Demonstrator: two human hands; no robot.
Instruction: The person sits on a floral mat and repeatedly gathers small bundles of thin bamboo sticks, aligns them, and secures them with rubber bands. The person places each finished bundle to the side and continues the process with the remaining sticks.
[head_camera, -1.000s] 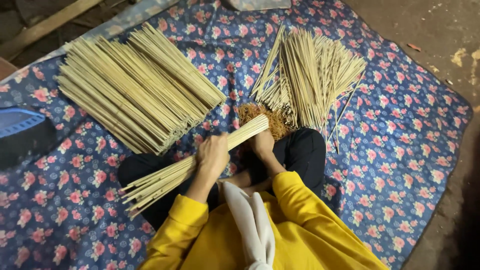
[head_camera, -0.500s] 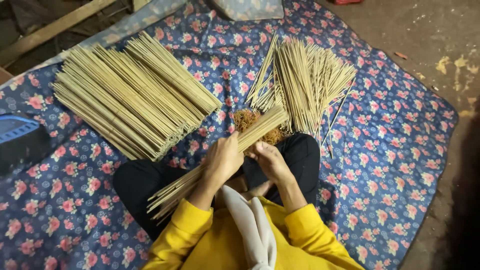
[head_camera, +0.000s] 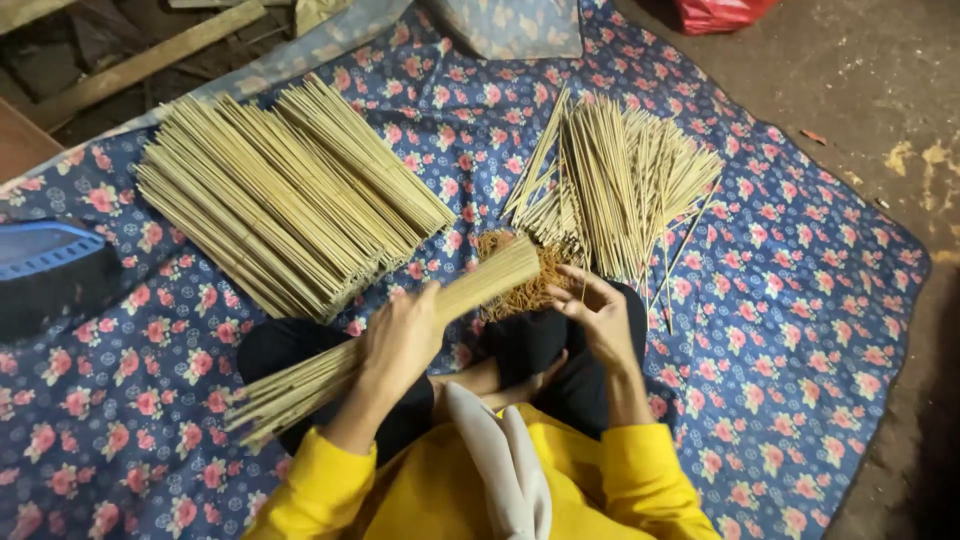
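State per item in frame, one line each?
left hand: closed around stick bundle
right hand: open, empty, by the rubber bands
stick bundle: held slanted across lap
stacked sticks: lying in neat piles
loose sticks: fanned out
rubber bands: heaped

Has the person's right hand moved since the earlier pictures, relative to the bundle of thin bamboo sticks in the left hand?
Yes. The right hand has come off the bundle of thin bamboo sticks gripped by the left hand, and now lies open beside the orange fibre clump.
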